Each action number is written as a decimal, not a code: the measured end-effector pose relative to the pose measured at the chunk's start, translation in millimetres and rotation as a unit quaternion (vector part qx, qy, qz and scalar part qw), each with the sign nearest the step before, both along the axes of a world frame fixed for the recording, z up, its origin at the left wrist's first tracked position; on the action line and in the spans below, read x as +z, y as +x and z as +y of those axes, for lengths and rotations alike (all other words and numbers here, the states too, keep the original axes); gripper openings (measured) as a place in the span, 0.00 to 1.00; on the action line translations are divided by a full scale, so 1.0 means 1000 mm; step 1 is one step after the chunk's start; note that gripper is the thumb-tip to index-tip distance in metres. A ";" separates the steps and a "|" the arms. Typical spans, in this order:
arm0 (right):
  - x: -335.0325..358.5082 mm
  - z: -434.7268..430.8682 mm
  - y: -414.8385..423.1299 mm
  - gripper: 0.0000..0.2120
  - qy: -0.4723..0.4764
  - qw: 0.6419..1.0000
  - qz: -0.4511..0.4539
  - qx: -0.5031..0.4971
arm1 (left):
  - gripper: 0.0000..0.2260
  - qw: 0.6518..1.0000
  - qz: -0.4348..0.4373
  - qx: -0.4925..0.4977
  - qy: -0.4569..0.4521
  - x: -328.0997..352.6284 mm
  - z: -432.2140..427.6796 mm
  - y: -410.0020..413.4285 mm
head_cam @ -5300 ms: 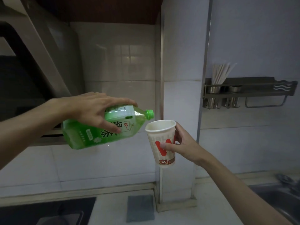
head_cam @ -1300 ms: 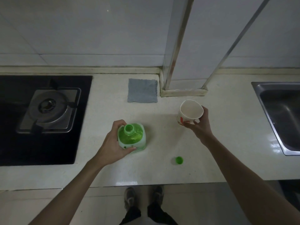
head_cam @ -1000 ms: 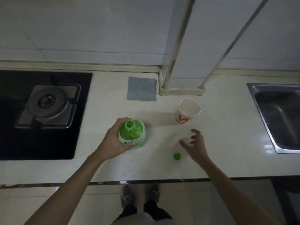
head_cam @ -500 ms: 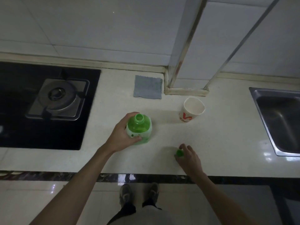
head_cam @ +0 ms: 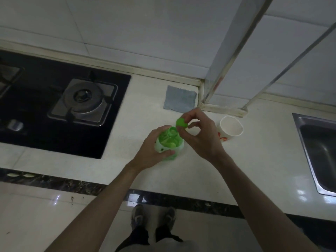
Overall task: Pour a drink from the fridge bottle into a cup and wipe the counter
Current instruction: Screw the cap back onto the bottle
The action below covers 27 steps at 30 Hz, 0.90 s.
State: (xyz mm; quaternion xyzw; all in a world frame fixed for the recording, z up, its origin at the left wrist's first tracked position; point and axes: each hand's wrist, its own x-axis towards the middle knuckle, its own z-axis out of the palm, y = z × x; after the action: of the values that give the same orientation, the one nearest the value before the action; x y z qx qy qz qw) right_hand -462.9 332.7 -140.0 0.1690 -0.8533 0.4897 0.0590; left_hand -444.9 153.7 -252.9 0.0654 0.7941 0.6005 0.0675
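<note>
The green drink bottle [head_cam: 170, 141] stands upright on the pale counter [head_cam: 254, 160], its mouth uncovered. My left hand [head_cam: 154, 148] grips the bottle's body from the left. My right hand [head_cam: 198, 135] pinches the green cap [head_cam: 181, 123] between thumb and fingers, just above and to the right of the bottle's mouth. A white paper cup [head_cam: 230, 128] with red print stands upright on the counter to the right of my right hand, apart from it. A grey cloth [head_cam: 180, 100] lies flat near the wall behind the bottle.
A black gas hob [head_cam: 60, 106] with a burner fills the counter's left side. A steel sink [head_cam: 320, 151] is set in at the right. A tiled pillar [head_cam: 227, 88] with metal edging rises behind the cup. My shoes [head_cam: 154, 217] show below the counter edge.
My right hand let go of the cup, picked the green cap up from the counter's front and carried it up to the bottle's mouth. My left hand kept hold of the bottle.
</note>
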 end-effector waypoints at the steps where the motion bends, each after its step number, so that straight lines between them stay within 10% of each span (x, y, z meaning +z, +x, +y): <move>1: 0.002 -0.004 -0.004 0.12 0.031 0.999 0.010 0.015 | 0.34 1.000 -0.004 -0.001 0.001 0.000 0.000 0.000; 27: 0.025 -0.011 -0.044 0.13 0.353 0.888 -0.032 0.291 | 0.35 0.999 -0.029 -0.014 0.012 -0.003 -0.001 -0.003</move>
State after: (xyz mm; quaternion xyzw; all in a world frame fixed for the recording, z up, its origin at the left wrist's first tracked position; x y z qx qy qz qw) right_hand -506.4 322.1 -115.1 0.4039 -0.8838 0.1562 -0.1772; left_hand -447.8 153.2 -255.6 0.0603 0.7837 0.6104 0.0981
